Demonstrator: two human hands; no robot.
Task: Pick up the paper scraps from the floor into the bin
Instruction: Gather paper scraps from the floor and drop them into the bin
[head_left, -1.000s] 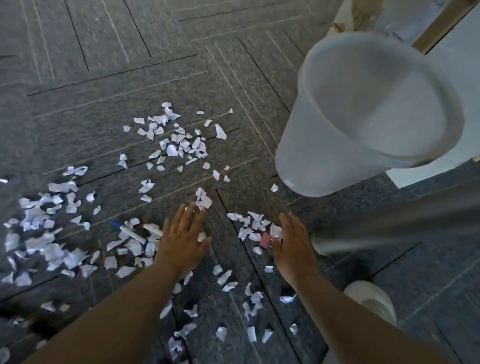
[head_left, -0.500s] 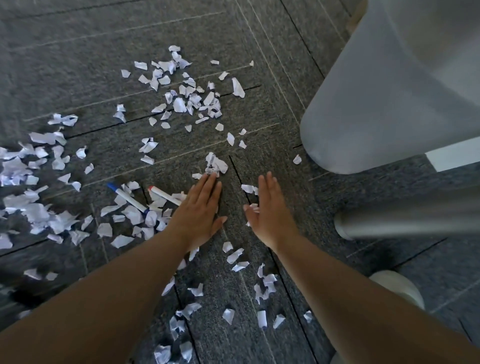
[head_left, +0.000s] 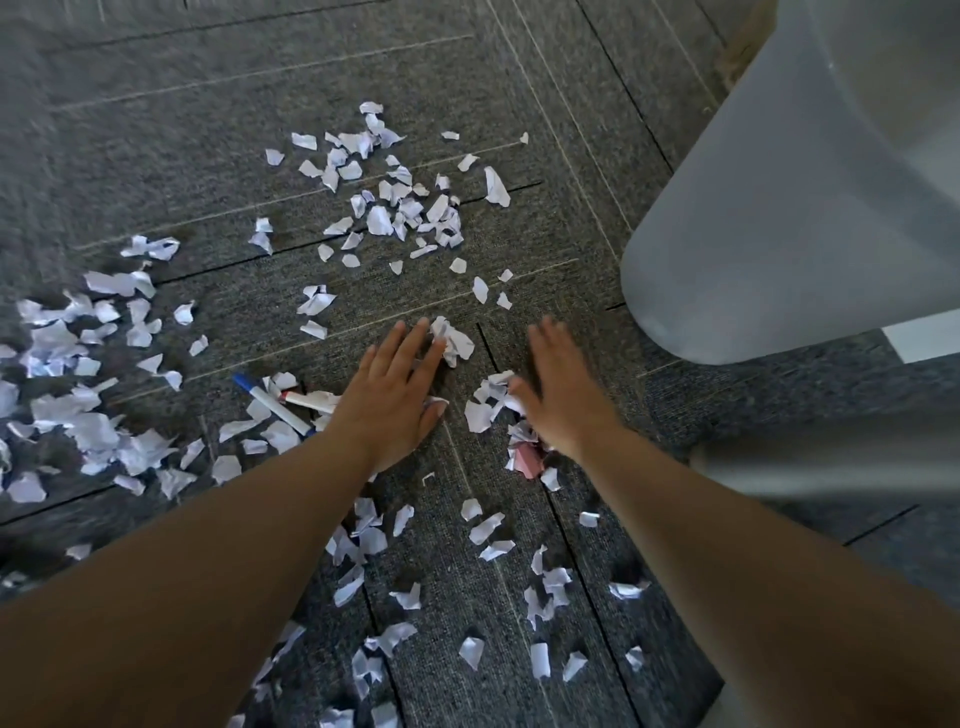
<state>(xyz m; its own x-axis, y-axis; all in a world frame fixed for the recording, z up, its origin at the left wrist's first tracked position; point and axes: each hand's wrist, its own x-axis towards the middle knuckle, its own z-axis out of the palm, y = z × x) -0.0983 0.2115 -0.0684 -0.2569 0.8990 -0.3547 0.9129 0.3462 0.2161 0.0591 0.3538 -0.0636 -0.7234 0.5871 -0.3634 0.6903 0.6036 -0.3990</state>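
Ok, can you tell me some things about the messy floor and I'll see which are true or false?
1. Both hands, left hand and right hand, lie flat and open on the grey carpet floor. True.
2. The frosted white plastic bin lies tipped over. False: it stands upright, at the right.
3. A white marker pen with a blue cap lies among the torn white paper scraps. True.
4. The floor is swept clean. False: scraps lie all around.
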